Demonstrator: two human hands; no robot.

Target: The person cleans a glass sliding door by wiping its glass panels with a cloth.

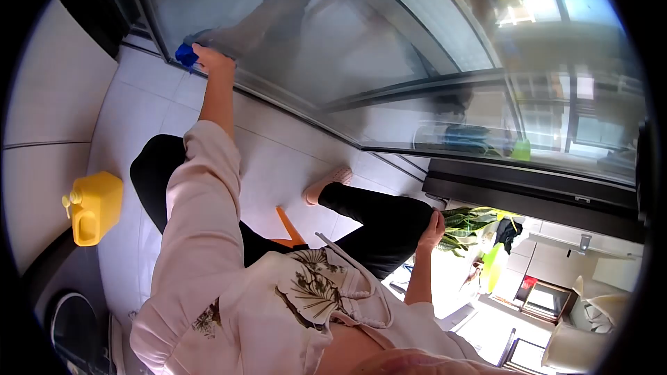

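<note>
Pale floor tiles (271, 135) run along the foot of a large framed glass panel (299, 55), where a person in black trousers (365, 212) crouches. The left hand (214, 60) is closed around a crumpled blue cloth (185, 55), which sits low at the panel's far-left corner, next to the dark bottom frame. The right hand (432, 229) rests on the right knee with no object visible in it; how far its fingers are spread cannot be told.

Work on the glass looks to be under way, by my judgement, with the cloth at one low corner. Reflections and haze cover the panes, so which parts have been wiped and which are left cannot be made out.

A yellow jug (99, 210) stands on the tiles to the left, well apart from the cloth. Something orange (286, 226), partly hidden by the body, lies between the legs. A snake plant (465, 226) is just beyond the right knee. Nothing visible blocks the cloth along the lower pane, though the bent left knee looks likely to limit room near the frame
</note>
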